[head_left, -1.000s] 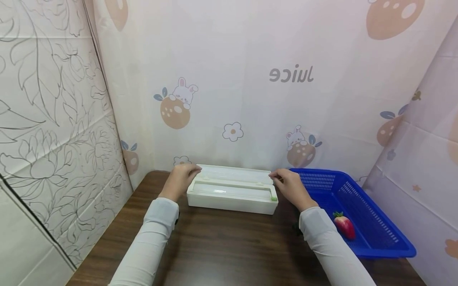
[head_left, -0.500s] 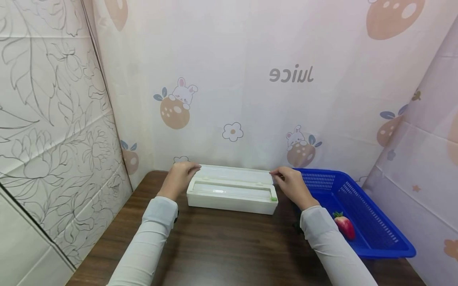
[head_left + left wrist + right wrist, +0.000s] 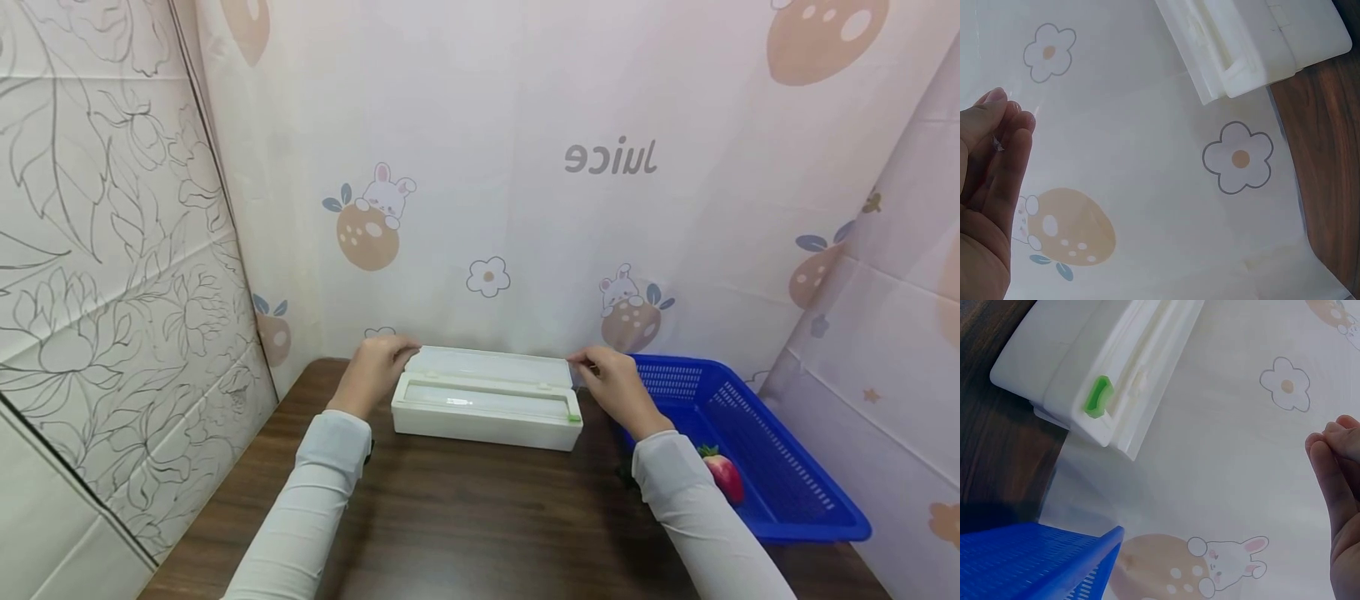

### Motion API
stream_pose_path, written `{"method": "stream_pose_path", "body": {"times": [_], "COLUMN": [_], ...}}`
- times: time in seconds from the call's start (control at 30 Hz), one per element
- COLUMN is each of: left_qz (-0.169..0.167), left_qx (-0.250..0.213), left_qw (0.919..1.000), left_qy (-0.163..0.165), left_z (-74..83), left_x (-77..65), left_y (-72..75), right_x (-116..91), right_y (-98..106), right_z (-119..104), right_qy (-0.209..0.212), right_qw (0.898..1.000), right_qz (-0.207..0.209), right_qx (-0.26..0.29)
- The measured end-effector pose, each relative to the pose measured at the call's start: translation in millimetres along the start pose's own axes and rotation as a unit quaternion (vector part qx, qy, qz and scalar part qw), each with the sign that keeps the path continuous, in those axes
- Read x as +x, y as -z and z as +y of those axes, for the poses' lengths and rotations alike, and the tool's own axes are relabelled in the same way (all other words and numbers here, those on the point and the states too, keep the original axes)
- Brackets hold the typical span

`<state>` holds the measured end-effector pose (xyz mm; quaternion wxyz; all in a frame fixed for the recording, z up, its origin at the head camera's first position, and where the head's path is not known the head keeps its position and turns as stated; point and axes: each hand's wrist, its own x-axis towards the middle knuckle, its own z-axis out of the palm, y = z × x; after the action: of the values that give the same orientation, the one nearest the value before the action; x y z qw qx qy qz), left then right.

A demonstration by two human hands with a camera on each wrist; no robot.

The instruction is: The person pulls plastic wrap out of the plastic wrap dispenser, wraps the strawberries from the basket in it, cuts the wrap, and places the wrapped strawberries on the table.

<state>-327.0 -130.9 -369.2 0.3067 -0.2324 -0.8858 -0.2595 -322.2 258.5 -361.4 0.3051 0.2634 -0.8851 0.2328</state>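
A long white cling film dispenser (image 3: 483, 429) stands on the table with its lid (image 3: 487, 364) raised at the back. A green slider (image 3: 1099, 397) sits at the right end of its front part. Beyond the lid's left end, my left hand (image 3: 375, 375) pinches clear cling film (image 3: 998, 144), visible as a crumpled bit between the fingers in the left wrist view. My right hand (image 3: 617, 390), past the lid's right end, pinches with thumb and forefinger at the film's other side. The sheet between the hands is nearly invisible against the printed backdrop.
A blue plastic basket (image 3: 787, 467) stands at the right, close to my right forearm. In it lies a red and pale fruit with green leaves (image 3: 725, 477). A printed curtain (image 3: 487, 208) hangs right behind the dark wooden table (image 3: 465, 517).
Both hands have shifted slightly up and back, a little farther from the dispenser, their fingers still pinched. The dispenser and basket have stayed in place.
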Motion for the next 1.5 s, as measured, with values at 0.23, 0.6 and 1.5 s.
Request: {"method": "stream_pose_path", "body": {"times": [0.23, 0.6, 1.5], "left_qz": [0.010, 0.016, 0.013], "left_qx": [0.001, -0.002, 0.006], "left_qw": [0.9999, 0.9997, 0.9991], "left_qy": [-0.010, -0.017, -0.039], "left_z": [-1.1, 0.2, 3.2], "left_x": [0.9, 1.5, 13.4], "left_y": [1.6, 7.1, 19.6], "right_x": [1, 4, 14], "right_y": [3, 5, 20], "right_z": [-1, -3, -8], "right_qy": [0.010, 0.029, 0.043], "right_qw": [1.000, 0.999, 0.999], "right_qz": [0.006, 0.019, 0.023], "right_qx": [-0.004, -0.011, -0.021]}}
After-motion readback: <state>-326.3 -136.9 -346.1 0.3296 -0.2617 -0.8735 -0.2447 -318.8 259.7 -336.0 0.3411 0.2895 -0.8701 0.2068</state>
